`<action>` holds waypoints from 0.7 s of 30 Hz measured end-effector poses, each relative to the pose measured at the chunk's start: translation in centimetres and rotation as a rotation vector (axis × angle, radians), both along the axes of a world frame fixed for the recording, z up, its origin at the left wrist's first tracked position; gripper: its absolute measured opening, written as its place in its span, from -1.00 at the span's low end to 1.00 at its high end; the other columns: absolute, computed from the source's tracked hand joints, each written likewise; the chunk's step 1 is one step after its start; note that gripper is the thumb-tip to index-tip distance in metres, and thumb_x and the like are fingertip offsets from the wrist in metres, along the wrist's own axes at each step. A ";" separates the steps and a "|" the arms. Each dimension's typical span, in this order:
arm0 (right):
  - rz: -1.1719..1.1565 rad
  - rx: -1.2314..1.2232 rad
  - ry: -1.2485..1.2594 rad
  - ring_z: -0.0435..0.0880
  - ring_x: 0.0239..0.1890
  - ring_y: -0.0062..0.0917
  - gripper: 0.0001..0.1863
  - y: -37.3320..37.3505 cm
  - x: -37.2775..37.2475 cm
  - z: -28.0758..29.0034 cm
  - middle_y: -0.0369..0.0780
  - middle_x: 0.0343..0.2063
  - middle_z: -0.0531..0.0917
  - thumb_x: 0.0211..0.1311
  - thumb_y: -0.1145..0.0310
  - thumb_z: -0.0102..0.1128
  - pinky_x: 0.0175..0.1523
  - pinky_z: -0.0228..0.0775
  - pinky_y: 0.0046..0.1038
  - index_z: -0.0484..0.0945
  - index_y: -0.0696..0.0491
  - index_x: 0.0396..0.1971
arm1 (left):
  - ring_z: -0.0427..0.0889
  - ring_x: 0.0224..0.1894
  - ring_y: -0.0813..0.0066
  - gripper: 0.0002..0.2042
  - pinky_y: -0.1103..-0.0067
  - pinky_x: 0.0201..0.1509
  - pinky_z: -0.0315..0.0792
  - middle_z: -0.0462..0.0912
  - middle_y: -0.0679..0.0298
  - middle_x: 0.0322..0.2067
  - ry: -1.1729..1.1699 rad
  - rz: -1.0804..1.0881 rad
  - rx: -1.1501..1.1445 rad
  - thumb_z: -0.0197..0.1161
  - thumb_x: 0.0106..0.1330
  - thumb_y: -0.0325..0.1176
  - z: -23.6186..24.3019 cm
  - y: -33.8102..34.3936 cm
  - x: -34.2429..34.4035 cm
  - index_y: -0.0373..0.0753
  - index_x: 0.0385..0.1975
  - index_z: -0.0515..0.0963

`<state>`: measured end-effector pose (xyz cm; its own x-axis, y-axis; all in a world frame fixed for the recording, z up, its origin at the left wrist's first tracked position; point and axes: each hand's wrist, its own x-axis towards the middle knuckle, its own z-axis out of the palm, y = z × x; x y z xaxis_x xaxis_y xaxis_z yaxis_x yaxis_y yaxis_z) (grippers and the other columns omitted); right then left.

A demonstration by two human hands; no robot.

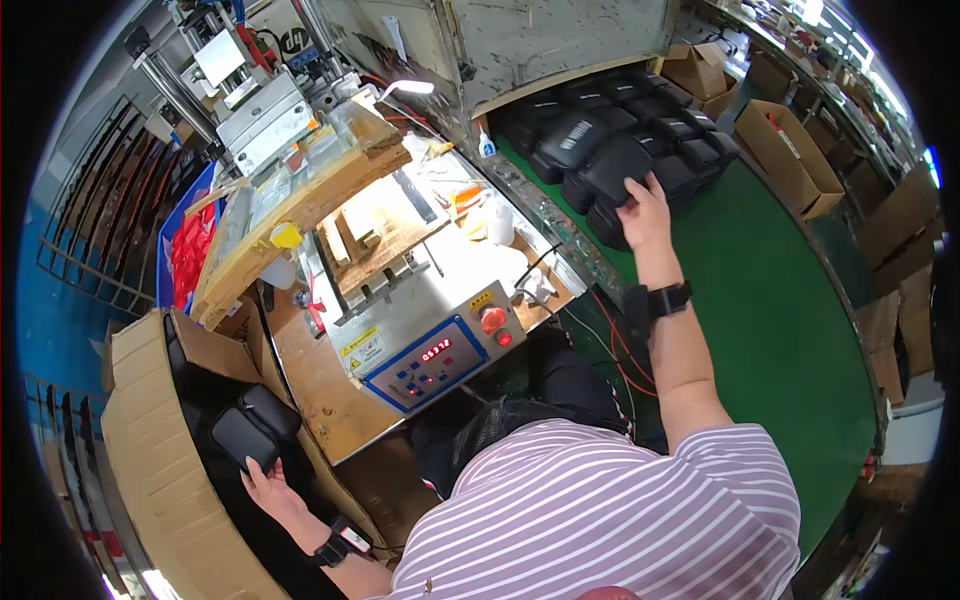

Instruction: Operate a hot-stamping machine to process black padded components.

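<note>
- Carton (150, 470), one in number, is being seen open at the left, with two black cases (270, 408) being held inside it, touching.
- The nearer case (240, 440) is being gripped at its edge by the left hand (277, 495), fingers narrowly parted.
- One machine (372, 350) is being seen at the middle; one blue control panel (410, 378) and two red buttons (494, 320) are being carried on its front.
- One heap of cases (680, 170) is being borne by a green surface (760, 320); more than ten are being shown, but exact counting is being prevented by overlap.
- One case at the heap's front (610, 165) is being pinched at its edge by the right hand (648, 220), fingers nearly closed.
- Farther right, at least two brown boxes (775, 155) are being seen.
</note>
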<state>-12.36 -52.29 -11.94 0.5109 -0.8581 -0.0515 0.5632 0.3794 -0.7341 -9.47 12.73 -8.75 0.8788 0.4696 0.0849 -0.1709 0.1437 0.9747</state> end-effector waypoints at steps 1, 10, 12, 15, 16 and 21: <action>0.027 0.037 0.070 0.50 -0.38 -0.48 -0.54 -1.9 -0.7 -1.8 -0.23 -0.32 0.50 -0.01 0.57 0.14 -0.35 0.39 -0.44 0.33 0.07 -0.02 | 0.52 -0.24 0.45 -0.63 0.58 -0.19 0.42 0.52 0.20 -0.20 0.004 0.004 0.001 0.20 0.22 -0.24 0.1 -0.4 0.2 -0.32 -0.08 0.37; 0.159 -0.091 0.407 0.60 -0.42 -0.32 -0.61 -5.2 -0.1 -4.5 -0.06 -0.42 0.50 0.03 0.48 0.22 -0.37 0.54 -0.32 0.28 0.25 -0.18 | 0.53 -0.16 0.44 -0.65 0.52 -0.14 0.45 0.51 0.19 -0.16 -0.016 -0.232 -0.045 0.11 0.27 -0.30 4.1 -5.6 0.5 -0.38 -0.04 0.36; 0.181 -0.444 0.894 0.61 -0.45 -0.46 -0.46 -9.5 -1.4 -5.1 -0.10 -0.39 0.52 -0.01 0.31 0.30 -0.36 0.54 -0.43 0.30 0.24 -0.09 | 0.54 -0.10 0.40 -0.67 0.46 -0.03 0.43 0.53 0.18 -0.13 -0.054 -0.390 -0.098 0.04 0.32 -0.25 4.9 -6.4 1.5 -0.38 -0.06 0.41; -0.499 -1.165 1.314 0.55 -0.53 -0.63 -0.40 -10.5 -0.2 -6.8 -0.16 -0.40 0.57 0.03 0.27 0.27 -0.39 0.45 -0.58 0.30 0.25 0.03 | 0.53 -0.09 0.45 -0.65 0.50 -0.01 0.41 0.53 0.19 -0.11 -0.054 -0.549 -0.190 0.00 0.34 -0.26 7.6 -8.0 1.1 -0.40 -0.03 0.38; -0.156 -1.090 1.069 0.51 -0.55 -0.68 -0.43 -7.3 1.0 -4.8 -0.21 -0.42 0.58 0.04 0.28 0.25 -0.40 0.40 -0.60 0.33 0.21 0.04 | 0.53 -0.11 0.51 -0.65 0.58 -0.04 0.41 0.53 0.22 -0.14 -0.032 -0.604 -0.224 0.02 0.33 -0.26 8.1 -8.1 0.6 -0.40 -0.03 0.38; 0.710 -1.053 0.330 0.41 -0.47 -0.77 -0.59 13.6 2.7 7.4 -0.36 -0.44 0.55 0.15 0.46 0.10 -0.36 0.25 -0.74 0.39 0.15 0.04 | 0.53 -0.12 0.57 -0.62 0.65 -0.05 0.40 0.54 0.27 -0.15 0.034 -0.792 -0.058 0.03 0.34 -0.18 7.8 -9.5 1.9 -0.37 -0.01 0.37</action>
<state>-9.67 -38.69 -4.59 0.9575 -0.1142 0.2650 0.2172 -0.3190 -0.9225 -7.55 3.25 -0.96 0.9549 -0.2931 0.0466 0.0331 0.2611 0.9647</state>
